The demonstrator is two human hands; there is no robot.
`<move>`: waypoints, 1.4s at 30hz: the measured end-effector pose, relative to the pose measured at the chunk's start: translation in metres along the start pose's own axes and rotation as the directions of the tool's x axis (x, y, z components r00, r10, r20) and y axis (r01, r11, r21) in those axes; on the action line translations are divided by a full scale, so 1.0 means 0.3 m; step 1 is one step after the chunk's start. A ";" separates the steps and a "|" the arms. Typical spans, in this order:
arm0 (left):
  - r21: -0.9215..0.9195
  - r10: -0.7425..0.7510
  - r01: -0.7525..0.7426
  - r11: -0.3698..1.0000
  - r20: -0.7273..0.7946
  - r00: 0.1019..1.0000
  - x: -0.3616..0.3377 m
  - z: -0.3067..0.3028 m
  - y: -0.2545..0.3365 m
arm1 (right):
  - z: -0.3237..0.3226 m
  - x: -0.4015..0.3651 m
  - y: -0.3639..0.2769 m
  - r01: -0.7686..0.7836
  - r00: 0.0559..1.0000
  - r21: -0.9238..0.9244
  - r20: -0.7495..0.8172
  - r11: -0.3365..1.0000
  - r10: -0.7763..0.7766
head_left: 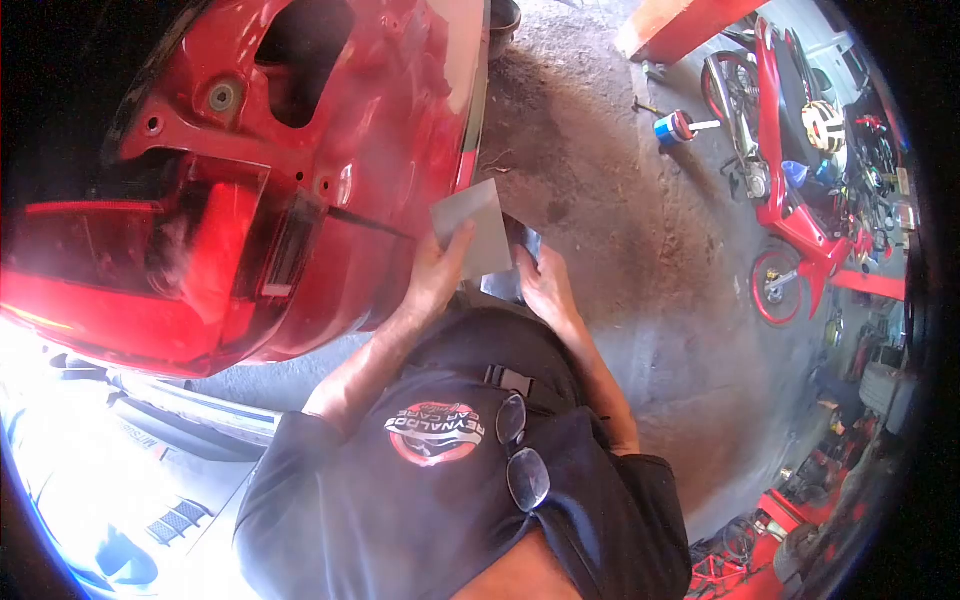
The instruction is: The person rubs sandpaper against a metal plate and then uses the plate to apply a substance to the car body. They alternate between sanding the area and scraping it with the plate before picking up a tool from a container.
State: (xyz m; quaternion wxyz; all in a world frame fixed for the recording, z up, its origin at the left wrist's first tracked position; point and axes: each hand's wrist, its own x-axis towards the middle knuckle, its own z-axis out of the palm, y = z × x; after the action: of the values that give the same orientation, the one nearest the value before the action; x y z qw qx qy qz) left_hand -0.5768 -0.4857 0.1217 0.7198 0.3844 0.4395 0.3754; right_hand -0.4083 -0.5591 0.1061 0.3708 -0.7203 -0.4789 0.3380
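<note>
My left hand (437, 268) grips a flat, grey, square-cornered sheet (474, 228), its thumb lying over the face. Just to the right, my right hand (546, 284) is closed on a dark flat piece with a shiny bluish edge (526, 238); I cannot tell what it is. Part of that piece passes behind the grey sheet. Both hands are in front of my waist, close to the edge of a red car body (400, 150). A pale, bare-looking strip (458, 50) runs along that edge above the sheet.
A red tail light (215, 260) sits in the car body at left. A white vehicle (150, 480) stands at lower left. On the stained floor (620, 230) is a blue-and-white can (673, 128) with a white handle. Red motorcycles (790, 200) line the right side. Glasses (527, 477) hang from my shirt.
</note>
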 end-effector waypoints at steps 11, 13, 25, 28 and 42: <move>0.009 0.004 -0.004 1.000 -0.045 0.999 -0.018 -0.006 0.004 | -0.011 0.002 0.059 -0.057 0.993 0.039 -0.101 0.998 0.061; 0.038 -0.013 0.015 0.999 -0.055 0.998 -0.017 -0.003 0.010 | -0.016 0.001 0.082 -0.081 0.993 -0.035 -0.090 0.996 0.078; 0.009 -0.014 0.015 1.000 -0.024 1.000 -0.001 0.004 0.005 | -0.025 -0.010 -0.047 -0.012 0.998 0.007 -0.064 1.000 0.012; 0.034 0.018 -0.017 0.999 -0.029 0.999 -0.009 0.015 0.022 | -0.030 -0.008 -0.047 0.007 0.997 -0.020 -0.074 1.000 -0.008; 0.017 0.047 -0.047 0.999 0.021 0.999 0.000 0.015 0.043 | -0.035 0.016 -0.049 0.039 0.998 0.036 -0.046 0.999 -0.038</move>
State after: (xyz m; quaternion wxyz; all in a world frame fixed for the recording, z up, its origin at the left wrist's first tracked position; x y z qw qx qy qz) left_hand -0.5754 -0.4812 0.1346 0.7120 0.4047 0.4261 0.3844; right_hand -0.4045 -0.5528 0.1233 0.4012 -0.7114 -0.4779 0.3233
